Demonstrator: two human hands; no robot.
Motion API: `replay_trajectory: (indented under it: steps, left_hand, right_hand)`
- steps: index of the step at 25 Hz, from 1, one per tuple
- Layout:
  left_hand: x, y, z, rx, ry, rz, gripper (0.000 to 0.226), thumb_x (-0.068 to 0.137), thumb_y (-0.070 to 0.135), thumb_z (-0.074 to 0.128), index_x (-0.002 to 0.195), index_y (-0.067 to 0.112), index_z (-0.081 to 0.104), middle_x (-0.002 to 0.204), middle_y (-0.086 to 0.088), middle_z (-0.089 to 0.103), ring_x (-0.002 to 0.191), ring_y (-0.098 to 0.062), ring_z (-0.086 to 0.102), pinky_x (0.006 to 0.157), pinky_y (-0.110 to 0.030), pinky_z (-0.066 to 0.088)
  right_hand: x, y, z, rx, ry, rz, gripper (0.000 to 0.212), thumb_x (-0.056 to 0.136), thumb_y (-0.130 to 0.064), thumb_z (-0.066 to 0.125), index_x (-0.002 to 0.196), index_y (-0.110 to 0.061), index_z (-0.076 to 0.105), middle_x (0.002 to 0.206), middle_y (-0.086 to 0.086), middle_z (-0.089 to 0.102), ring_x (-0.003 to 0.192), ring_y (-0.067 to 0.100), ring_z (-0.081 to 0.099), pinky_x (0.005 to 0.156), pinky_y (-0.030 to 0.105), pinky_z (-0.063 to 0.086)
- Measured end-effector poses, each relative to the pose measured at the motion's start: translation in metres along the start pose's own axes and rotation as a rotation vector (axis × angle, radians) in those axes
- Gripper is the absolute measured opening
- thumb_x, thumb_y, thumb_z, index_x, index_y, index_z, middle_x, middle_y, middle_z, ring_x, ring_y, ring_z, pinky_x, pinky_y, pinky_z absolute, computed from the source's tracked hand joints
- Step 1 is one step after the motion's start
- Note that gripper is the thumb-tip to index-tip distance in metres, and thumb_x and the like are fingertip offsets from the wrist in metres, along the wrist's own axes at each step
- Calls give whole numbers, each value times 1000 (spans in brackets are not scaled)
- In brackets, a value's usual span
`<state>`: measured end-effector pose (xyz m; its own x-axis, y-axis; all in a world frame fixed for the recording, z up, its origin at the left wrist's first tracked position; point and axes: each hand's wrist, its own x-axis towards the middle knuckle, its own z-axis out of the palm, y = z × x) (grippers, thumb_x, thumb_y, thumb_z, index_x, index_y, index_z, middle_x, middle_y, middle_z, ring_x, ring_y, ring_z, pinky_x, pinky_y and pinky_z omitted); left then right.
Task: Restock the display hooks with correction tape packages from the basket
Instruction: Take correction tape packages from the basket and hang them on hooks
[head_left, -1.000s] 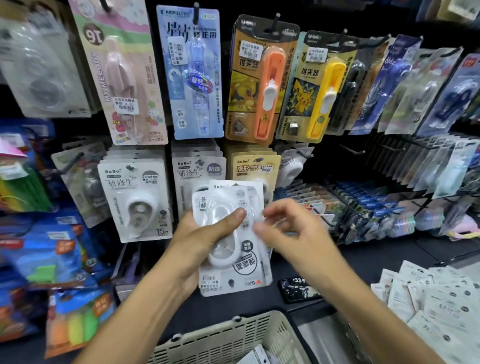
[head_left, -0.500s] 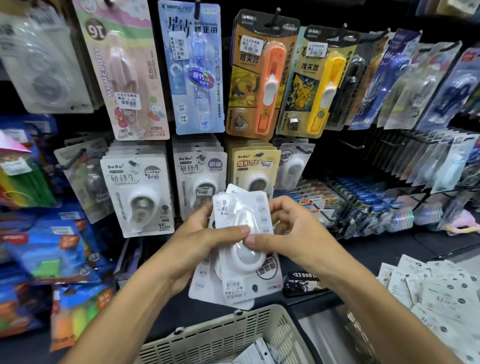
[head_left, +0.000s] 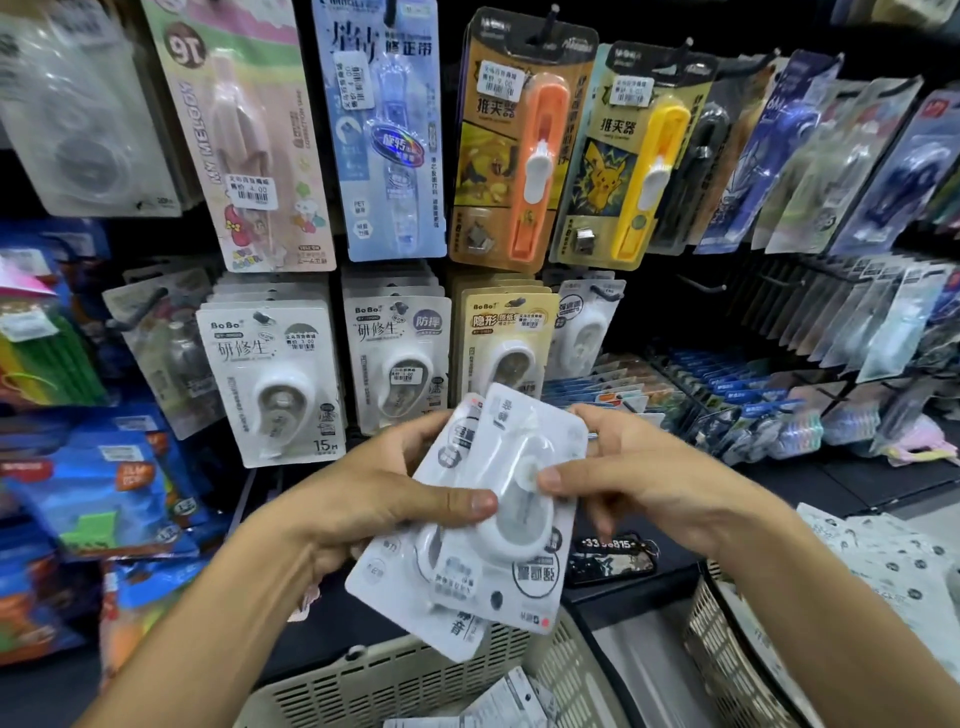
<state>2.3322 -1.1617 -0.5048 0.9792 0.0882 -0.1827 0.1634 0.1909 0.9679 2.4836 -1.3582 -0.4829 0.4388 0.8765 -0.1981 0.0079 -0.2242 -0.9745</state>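
My left hand (head_left: 363, 499) grips a small fanned stack of white correction tape packages (head_left: 467, 571), thumb pressed on the front. My right hand (head_left: 628, 483) pinches the top package (head_left: 524, 447) at its right edge, thumb on the blister. The stack is tilted and held in front of the display wall, above the beige basket (head_left: 415, 680). Matching white packages hang on a hook (head_left: 589, 325) at the right end of the lower row. More packages lie in the basket (head_left: 504, 701).
Rows of hooks carry other correction tapes (head_left: 270, 374) and clip pushers (head_left: 524, 140). A second basket (head_left: 727, 654) stands at the lower right beside white packets (head_left: 893, 561). A dark shelf ledge (head_left: 623, 592) runs behind the baskets. Blue packs (head_left: 104, 488) hang at left.
The stack has tilted to the right and fanned out. My right hand has moved from the package's top edge to pinch the top package at its right side.
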Motion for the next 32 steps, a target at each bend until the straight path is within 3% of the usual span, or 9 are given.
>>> replay_trajectory:
  steps: [2,7,9,12,15,23,28,30,32]
  left_hand:
    - [-2,0,6,155,-65,-25,81,71,-2,88,137,32,57,122,-8,75,108,-33,73,83,-49,62]
    - [1,-9,18,238,-15,24,73,70,-4,88,127,34,61,113,2,78,102,-20,76,77,-32,62]
    - [3,-7,11,123,124,80,70,65,-1,88,121,33,63,108,-5,79,94,-27,78,70,-36,63]
    - [4,-1,-3,-69,260,219,67,57,4,86,121,15,68,106,-15,79,84,-29,78,62,-34,62]
    - [6,2,-4,-155,303,321,62,52,4,84,112,10,71,100,-16,79,75,-25,78,57,-29,60]
    - [8,1,4,-191,340,378,57,57,0,81,112,10,68,95,-14,80,72,-24,78,54,-29,60]
    - [6,-1,5,-185,381,365,67,55,11,87,118,13,64,102,-13,79,81,-25,78,59,-30,60]
    - [8,-3,5,-139,436,357,71,50,17,91,115,16,63,102,-10,80,84,-25,79,61,-30,61]
    - [11,-6,7,-105,491,356,75,45,23,98,111,20,63,100,-6,80,86,-25,79,63,-31,62]
  right_hand:
    - [-6,-6,-10,-133,-105,1,24,73,-16,89,85,-31,77,86,8,77,65,19,71,53,28,55]
    - [-4,0,-10,-225,-188,-20,23,72,-8,86,91,-20,77,93,10,78,81,23,75,64,29,57]
    - [-2,1,-21,-89,84,-95,23,66,-23,88,86,-21,77,89,8,77,76,23,70,63,27,49]
    - [2,5,-46,488,511,-228,31,73,-36,80,99,-22,73,95,3,76,84,22,69,63,30,51]
    - [8,12,-49,869,632,-236,31,83,-26,74,112,-15,67,97,7,79,83,21,77,63,29,61]
    - [17,22,-38,725,627,-85,37,90,-25,71,124,-14,61,89,9,79,73,26,77,50,27,57]
    - [27,28,-32,408,676,257,52,90,-53,67,117,-11,54,98,10,77,70,23,72,55,33,58]
    - [27,34,-16,-8,837,138,46,90,-50,68,123,-23,51,111,5,68,89,23,66,68,39,56]
    - [22,28,15,-42,587,-150,36,85,-43,76,113,-27,60,106,3,68,90,17,68,73,35,56]
